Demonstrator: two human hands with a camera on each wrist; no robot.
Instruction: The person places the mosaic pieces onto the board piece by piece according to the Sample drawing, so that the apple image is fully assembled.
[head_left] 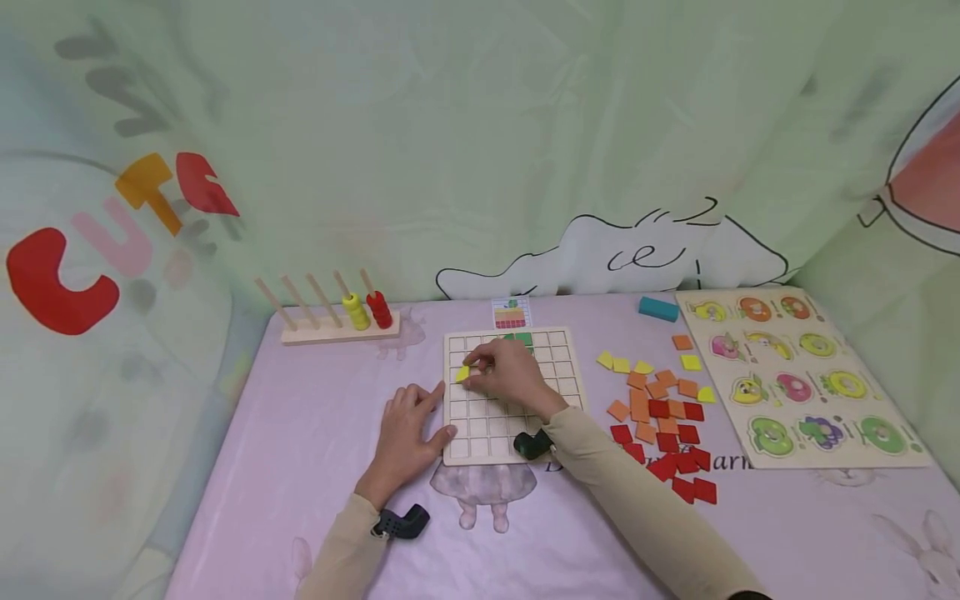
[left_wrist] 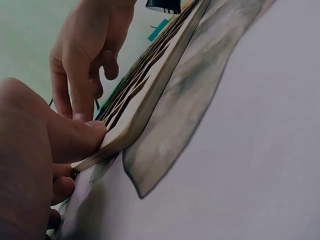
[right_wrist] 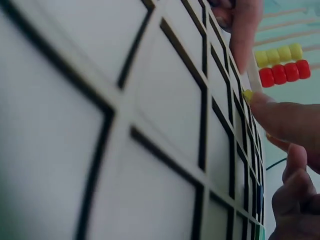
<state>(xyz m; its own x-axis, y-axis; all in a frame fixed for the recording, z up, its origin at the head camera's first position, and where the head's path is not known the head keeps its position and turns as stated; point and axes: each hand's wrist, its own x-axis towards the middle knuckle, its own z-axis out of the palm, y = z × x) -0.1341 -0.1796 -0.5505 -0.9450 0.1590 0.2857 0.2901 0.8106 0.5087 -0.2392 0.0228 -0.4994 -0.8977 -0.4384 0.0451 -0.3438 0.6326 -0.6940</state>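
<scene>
A wooden grid board (head_left: 468, 429) lies on the table. Over its left column, my right hand (head_left: 513, 375) pinches a yellow quarter-circle tile (head_left: 462, 374) between thumb and fingers. The tile's tip (right_wrist: 247, 95) shows beside the thumb in the right wrist view. My left hand (head_left: 408, 429) rests at the board's left edge, index finger and thumb spread. In the left wrist view the thumb (left_wrist: 82, 137) presses on the board's rim. Green tiles (head_left: 523, 338) sit in the top row, partly hidden by the right hand.
Loose yellow, orange and red tiles (head_left: 638, 406) lie right of the board. Behind it is a small picture card (head_left: 512, 312). A bead rack (head_left: 341, 332) stands back left. A teal block (head_left: 658, 308) and a fruit puzzle board (head_left: 795, 379) are at the right.
</scene>
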